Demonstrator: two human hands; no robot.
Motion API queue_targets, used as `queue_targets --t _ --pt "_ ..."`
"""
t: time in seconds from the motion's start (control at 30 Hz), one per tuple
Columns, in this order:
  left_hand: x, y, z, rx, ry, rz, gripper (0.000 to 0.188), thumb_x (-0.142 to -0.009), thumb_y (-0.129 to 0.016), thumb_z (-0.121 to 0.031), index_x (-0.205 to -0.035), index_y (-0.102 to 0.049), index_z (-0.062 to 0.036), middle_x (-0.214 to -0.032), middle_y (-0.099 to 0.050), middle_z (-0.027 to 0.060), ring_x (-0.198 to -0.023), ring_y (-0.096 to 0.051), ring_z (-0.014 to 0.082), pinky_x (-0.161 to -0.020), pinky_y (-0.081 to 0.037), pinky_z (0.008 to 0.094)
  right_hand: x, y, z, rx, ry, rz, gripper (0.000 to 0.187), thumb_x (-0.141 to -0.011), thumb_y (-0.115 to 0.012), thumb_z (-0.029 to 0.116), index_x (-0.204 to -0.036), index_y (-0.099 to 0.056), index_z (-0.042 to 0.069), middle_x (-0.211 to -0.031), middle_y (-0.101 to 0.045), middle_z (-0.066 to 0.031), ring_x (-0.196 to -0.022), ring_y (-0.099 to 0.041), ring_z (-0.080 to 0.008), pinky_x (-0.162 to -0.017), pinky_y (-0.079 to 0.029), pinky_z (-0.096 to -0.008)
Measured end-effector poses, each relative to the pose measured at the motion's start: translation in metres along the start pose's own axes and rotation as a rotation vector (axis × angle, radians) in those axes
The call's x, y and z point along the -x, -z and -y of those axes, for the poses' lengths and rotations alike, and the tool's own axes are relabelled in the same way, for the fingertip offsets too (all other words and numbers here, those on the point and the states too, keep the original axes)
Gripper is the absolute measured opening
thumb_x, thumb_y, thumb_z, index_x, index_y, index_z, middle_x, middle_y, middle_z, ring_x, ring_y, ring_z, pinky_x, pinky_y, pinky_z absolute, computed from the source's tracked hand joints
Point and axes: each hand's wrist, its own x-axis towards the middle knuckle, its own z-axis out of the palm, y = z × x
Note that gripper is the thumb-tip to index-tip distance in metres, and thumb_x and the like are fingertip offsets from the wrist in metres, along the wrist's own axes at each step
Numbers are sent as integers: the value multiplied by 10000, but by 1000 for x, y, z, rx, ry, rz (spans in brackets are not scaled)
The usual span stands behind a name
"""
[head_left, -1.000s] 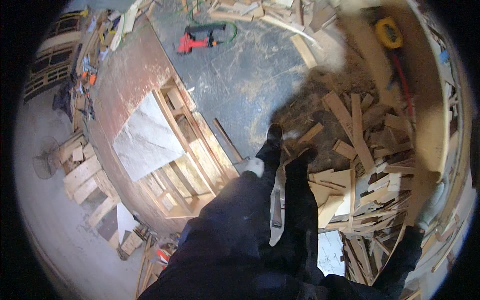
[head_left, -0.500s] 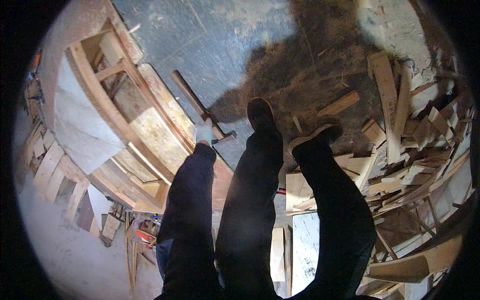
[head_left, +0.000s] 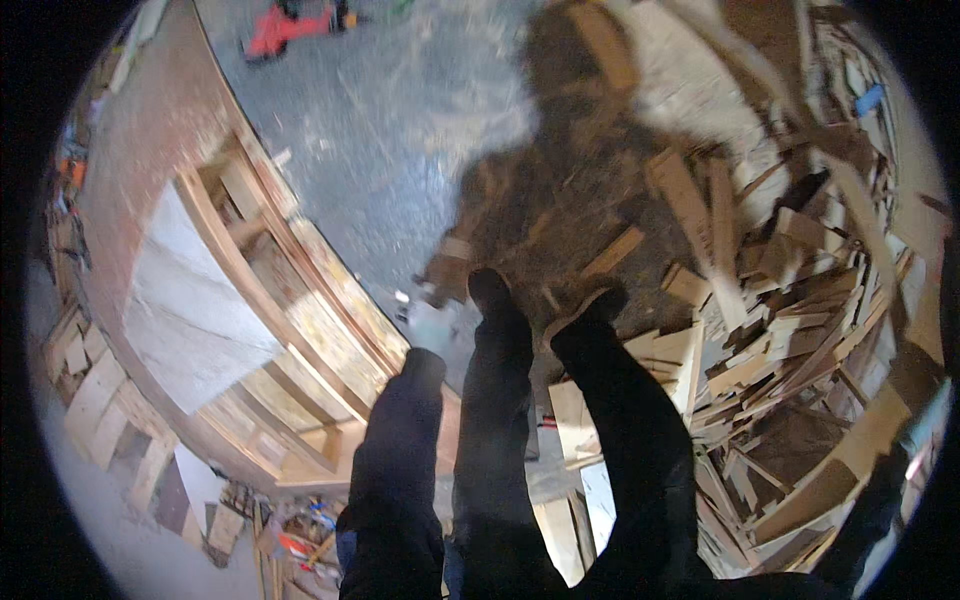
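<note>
Left hand (head_left: 428, 322) low beside wooden frame (head_left: 300, 290)

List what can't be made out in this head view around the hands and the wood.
- Left hand: smeared by motion at the end of the dark sleeve; whether it grips anything cannot be told.
- Right hand: not in view, lost past the lower right rim.
- Red tool: cut by the top edge and blurred; its kind is unclear.
- Scrap wood pile: blurred, single pieces run together.
- Wooden frame: its lower end is hidden behind the sleeve.
</note>
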Motion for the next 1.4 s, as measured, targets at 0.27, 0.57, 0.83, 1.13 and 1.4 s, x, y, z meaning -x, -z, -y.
queue_targets --t 0.27,0.57,0.83,1.13,1.4 --pt "252 182 -327 -807 -1170 491 248 -747 -635 -164 -990 -645 -119 -928 -696 144 -911 -688 342 -847 -509 471 82 74 204 -176 198 349 433 -831 -727 162 -1233 -632 31 -1182 -634 -173 -1126 -604 -319 -992 -487 -413" --pt "489 198 -541 -978 -1711 904 318 -763 -669 -220 -1054 -644 -92 -842 -728 134 -800 -729 338 -690 -558 476 202 190 275 -425 40 887 559 -907 -662 362 -1309 -515 2 -983 -644 -159 -860 -668 -353 -694 -545 -441" --pt "675 178 -719 -407 -1968 893 398 -852 -658 -37 -1249 -640 -42 -1229 -661 175 -1140 -641 335 -969 -515 437 210 227 97 -739 -579 586 365 -838 -732 295 -1131 -649 94 -976 -703 -183 -890 -695 -380 -772 -544 -453" --pt "682 -27 -834 -731 -2020 331 579 -850 -754 -275 -1326 -549 -17 -1299 -599 195 -1227 -547 385 -1067 -401 494 190 282 -74 -1288 -1142 372 242 -837 -731 188 -968 -641 7 -681 -638 -81 -635 -681 -172 -613 -541 -340" --pt "674 -114 -849 -989 -2043 354 470 -805 -802 -375 -1099 -612 -61 -1105 -648 135 -1065 -626 347 -892 -505 452 186 263 -152 -1407 -1480 -41 123 -867 -675 121 -832 -585 45 -633 -562 -16 -464 -560 -118 -438 -471 -286"
